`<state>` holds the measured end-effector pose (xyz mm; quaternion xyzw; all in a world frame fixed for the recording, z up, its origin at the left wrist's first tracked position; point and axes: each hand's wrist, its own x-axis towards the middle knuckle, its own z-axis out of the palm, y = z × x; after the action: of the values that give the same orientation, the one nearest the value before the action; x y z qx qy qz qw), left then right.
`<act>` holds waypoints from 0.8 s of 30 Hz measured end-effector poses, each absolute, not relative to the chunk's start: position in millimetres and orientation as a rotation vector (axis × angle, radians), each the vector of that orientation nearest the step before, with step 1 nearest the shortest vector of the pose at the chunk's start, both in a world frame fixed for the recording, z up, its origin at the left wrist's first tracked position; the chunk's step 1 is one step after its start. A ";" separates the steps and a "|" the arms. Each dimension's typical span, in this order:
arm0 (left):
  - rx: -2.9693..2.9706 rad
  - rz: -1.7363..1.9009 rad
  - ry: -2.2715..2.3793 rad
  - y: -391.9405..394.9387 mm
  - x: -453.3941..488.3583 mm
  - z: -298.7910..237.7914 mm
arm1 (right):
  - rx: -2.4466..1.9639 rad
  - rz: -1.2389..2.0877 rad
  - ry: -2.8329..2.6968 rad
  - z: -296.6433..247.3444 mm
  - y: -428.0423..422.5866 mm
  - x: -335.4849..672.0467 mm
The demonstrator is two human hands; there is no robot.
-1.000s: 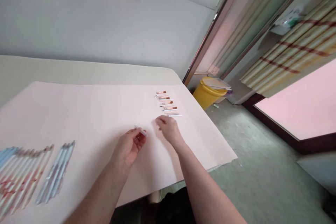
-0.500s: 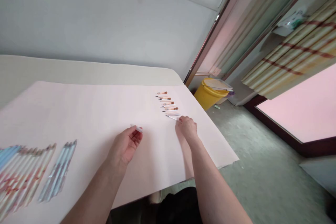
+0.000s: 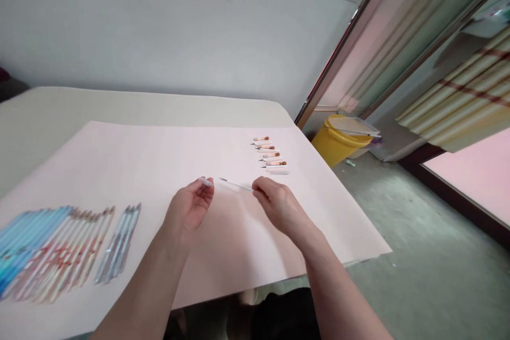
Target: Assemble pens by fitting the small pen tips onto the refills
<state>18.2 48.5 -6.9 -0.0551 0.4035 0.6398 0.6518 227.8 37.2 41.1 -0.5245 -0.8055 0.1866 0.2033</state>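
Pale wall (image 3: 159, 26) at the back, grey floor (image 3: 382, 207) on the right. Light tabletop (image 3: 179, 110) runs along the wall, mostly covered by a big pale pink sheet (image 3: 159, 154). Striped curtain (image 3: 462, 95) at upper right; yellow bin (image 3: 337, 143) stands on the floor just past the sheet's right edge.

Pens lie side by side at lower left, in three groups: blue pens (image 3: 35, 236) outermost, then pale pens with reddish marks (image 3: 69, 255), then a few grey-blue pens (image 3: 118, 243) slightly apart from them.

Left hand (image 3: 189, 207) is above the sheet around the middle, palm partly turned up, thumb and fingers pinched on a small piece. Right hand (image 3: 277, 202) is to its right, knuckles up, grip clamped on one end of a rod. Small pen parts (image 3: 274, 163), brownish and white, lie in a column on the sheet beyond the right hand.

Thin white rod (image 3: 239, 185) sticks out leftward from the right fingers, dark end near the left fingertips, gap between. Can't tell if it touches the sheet. Small whitish piece (image 3: 205, 181) sits in the left fingertips; details too blurred.
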 end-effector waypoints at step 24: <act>0.243 1.630 0.996 40.9 27.8 3.8 | -1.336 0.565 -2.173 35.2 21.8 195.7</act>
<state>27.8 40.9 3.8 0.1036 0.4244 0.6949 0.5713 195.7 21.8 35.2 -0.4937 -0.8027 0.2086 0.2615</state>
